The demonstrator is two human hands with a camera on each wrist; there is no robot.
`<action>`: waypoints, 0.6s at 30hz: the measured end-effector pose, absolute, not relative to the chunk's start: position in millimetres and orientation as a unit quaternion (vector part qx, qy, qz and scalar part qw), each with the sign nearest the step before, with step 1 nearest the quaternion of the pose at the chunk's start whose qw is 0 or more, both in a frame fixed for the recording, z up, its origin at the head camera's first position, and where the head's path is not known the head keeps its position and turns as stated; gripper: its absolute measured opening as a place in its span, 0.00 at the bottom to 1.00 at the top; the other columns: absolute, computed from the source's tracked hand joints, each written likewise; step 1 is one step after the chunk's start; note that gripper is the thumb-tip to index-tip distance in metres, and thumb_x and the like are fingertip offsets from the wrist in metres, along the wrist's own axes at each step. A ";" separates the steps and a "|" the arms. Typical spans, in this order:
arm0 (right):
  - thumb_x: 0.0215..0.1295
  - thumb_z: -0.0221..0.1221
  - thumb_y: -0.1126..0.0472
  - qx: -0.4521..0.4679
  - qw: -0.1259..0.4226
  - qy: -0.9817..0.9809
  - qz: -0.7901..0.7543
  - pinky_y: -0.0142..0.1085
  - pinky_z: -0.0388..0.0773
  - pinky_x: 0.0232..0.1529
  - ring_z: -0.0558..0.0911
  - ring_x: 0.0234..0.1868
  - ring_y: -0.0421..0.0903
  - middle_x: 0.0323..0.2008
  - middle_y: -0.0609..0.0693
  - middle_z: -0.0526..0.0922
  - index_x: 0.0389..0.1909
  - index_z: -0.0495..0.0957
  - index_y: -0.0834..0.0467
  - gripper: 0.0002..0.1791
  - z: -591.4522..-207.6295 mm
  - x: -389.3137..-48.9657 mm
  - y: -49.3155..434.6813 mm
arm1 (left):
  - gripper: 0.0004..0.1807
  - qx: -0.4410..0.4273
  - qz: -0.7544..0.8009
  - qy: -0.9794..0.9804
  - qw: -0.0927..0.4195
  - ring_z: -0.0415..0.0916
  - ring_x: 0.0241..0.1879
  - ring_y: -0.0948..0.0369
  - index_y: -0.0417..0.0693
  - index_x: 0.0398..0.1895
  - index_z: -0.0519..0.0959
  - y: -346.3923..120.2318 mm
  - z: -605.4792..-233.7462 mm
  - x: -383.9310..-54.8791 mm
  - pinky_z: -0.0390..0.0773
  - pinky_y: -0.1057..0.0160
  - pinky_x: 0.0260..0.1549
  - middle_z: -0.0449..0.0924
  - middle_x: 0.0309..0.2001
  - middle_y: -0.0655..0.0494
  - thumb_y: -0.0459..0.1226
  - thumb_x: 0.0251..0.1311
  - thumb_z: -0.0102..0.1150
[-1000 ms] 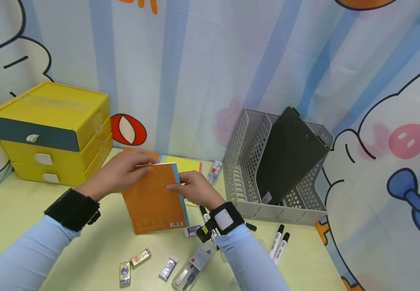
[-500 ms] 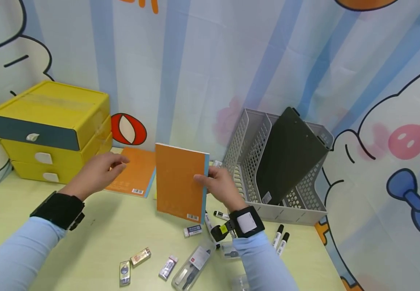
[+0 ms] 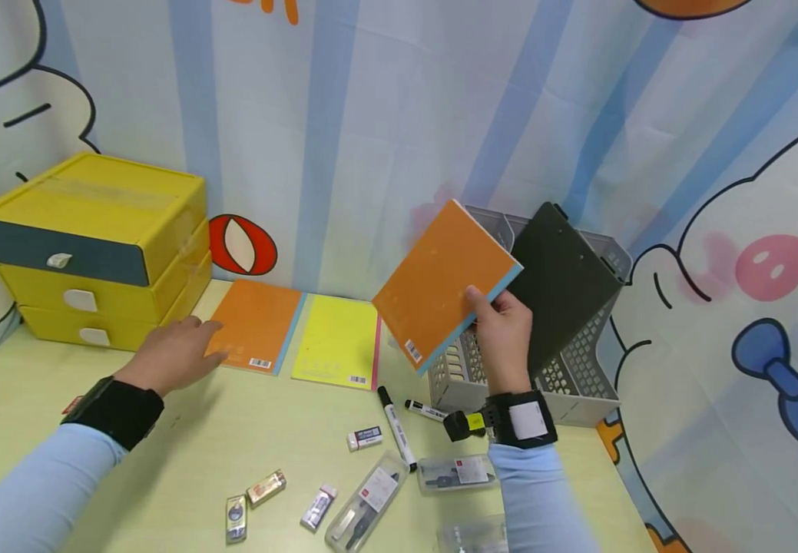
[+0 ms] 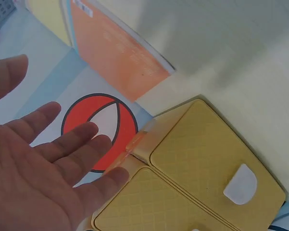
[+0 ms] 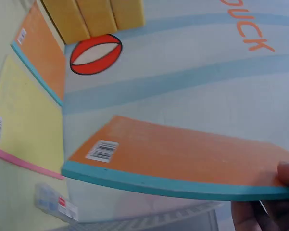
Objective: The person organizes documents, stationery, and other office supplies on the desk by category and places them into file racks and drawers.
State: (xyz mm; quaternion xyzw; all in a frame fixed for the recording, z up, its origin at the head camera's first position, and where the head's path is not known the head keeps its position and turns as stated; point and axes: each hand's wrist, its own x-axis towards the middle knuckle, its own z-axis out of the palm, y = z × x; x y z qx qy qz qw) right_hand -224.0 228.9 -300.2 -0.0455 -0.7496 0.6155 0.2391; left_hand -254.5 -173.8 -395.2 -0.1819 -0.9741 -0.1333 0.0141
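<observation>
In the head view my right hand (image 3: 507, 346) pinches an orange notebook (image 3: 440, 280) by its blue spine edge, thumb on the cover. The notebook tilts in the air before the left part of a grey file rack (image 3: 454, 393); the right wrist view shows fingers (image 5: 245, 214) under the spine. My left hand (image 3: 172, 355) holds nothing, its fingers spread in the left wrist view. It is beside another orange notebook (image 3: 255, 322) lying on the table. To the right of that lies a yellow notebook (image 3: 335, 342) with a pink spine.
A dark clipboard (image 3: 564, 276) leans in the rack. Yellow drawers (image 3: 94, 246) stand at the left. Black-and-white markers (image 3: 397, 430), an eraser (image 3: 365, 438), small packets (image 3: 319, 507) and clear cases (image 3: 367, 503) lie at the front.
My right hand has carried the orange notebook rightward to the rack and tilted it. My left hand let go of it and moved left and down. The yellow notebook is now uncovered.
</observation>
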 end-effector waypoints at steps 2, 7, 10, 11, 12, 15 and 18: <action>0.70 0.61 0.56 -0.059 0.280 -0.737 0.612 0.32 0.82 0.34 0.86 0.41 0.46 0.45 0.60 0.85 0.49 0.82 0.65 0.16 -295.2 -223.2 236.0 | 0.31 -0.180 -0.119 -0.976 0.016 0.74 0.42 0.40 0.26 0.59 0.71 -175.1 -397.3 -253.9 0.74 0.37 0.45 0.75 0.46 0.30 0.43 0.63 0.64; 0.70 0.61 0.54 -0.095 0.364 -0.711 0.594 0.29 0.79 0.32 0.85 0.39 0.43 0.43 0.57 0.85 0.48 0.83 0.65 0.17 -287.3 -219.6 254.6 | 0.32 -0.165 -0.118 -0.979 0.001 0.72 0.45 0.37 0.27 0.61 0.70 -177.7 -404.3 -253.3 0.70 0.32 0.47 0.74 0.49 0.29 0.44 0.63 0.64; 0.70 0.61 0.53 -0.118 0.405 -0.704 0.572 0.29 0.79 0.33 0.85 0.40 0.43 0.43 0.55 0.86 0.48 0.83 0.64 0.18 -285.8 -218.6 264.0 | 0.33 -0.161 -0.124 -0.979 -0.007 0.71 0.48 0.35 0.28 0.61 0.69 -178.2 -406.9 -253.5 0.68 0.30 0.48 0.72 0.51 0.27 0.45 0.63 0.63; 0.70 0.60 0.53 -0.126 0.414 -0.702 0.565 0.29 0.80 0.36 0.85 0.42 0.43 0.44 0.54 0.86 0.49 0.84 0.64 0.18 -285.6 -218.6 266.2 | 0.33 -0.161 -0.125 -0.979 -0.009 0.71 0.48 0.35 0.28 0.61 0.69 -178.4 -407.2 -253.4 0.68 0.30 0.48 0.72 0.51 0.27 0.45 0.64 0.63; 0.70 0.60 0.53 -0.134 0.422 -0.703 0.556 0.30 0.81 0.38 0.85 0.43 0.43 0.44 0.53 0.86 0.48 0.84 0.64 0.18 -286.0 -219.1 268.2 | 0.33 -0.161 -0.126 -0.979 -0.011 0.71 0.48 0.35 0.28 0.61 0.69 -178.4 -407.4 -253.4 0.69 0.31 0.48 0.72 0.51 0.27 0.45 0.64 0.63; 0.71 0.60 0.52 -0.157 0.430 -0.717 0.526 0.33 0.81 0.45 0.85 0.46 0.43 0.46 0.52 0.87 0.48 0.84 0.63 0.18 -290.2 -223.8 272.7 | 0.33 -0.159 -0.131 -0.978 -0.013 0.71 0.47 0.35 0.28 0.61 0.69 -177.2 -408.2 -252.6 0.70 0.32 0.48 0.72 0.51 0.27 0.44 0.63 0.63; 0.71 0.59 0.51 -0.174 0.426 -0.741 0.490 0.34 0.82 0.43 0.86 0.46 0.45 0.45 0.52 0.87 0.47 0.85 0.63 0.19 -300.0 -232.1 276.7 | 0.33 -0.159 -0.131 -0.979 -0.012 0.71 0.47 0.36 0.28 0.61 0.69 -175.3 -409.0 -251.9 0.71 0.34 0.48 0.72 0.51 0.27 0.44 0.63 0.64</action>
